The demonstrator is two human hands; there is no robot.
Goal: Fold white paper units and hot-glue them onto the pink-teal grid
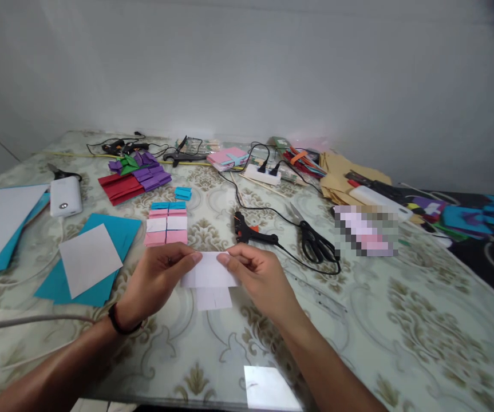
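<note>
Between both hands a white piece of paper [210,271] is held just above the patterned tablecloth. My left hand [166,269] pinches its upper left edge with thumb and fingers, and my right hand [253,269] pinches its upper right edge. Below it shows a smaller white paper piece [214,298]; I cannot tell whether the two are joined. Just beyond the left hand lie folded pink, white and blue paper strips [166,224]. Past the right hand is a black glue gun [253,230], with black-handled scissors [314,239] to its right.
White and blue paper sheets [90,260] lie at left near a white power bank [66,196]. Red folded paper [120,187] and purple folded paper [151,176] sit behind. A power strip [263,175] feeds black cords. A clear ruler [317,294] lies at right.
</note>
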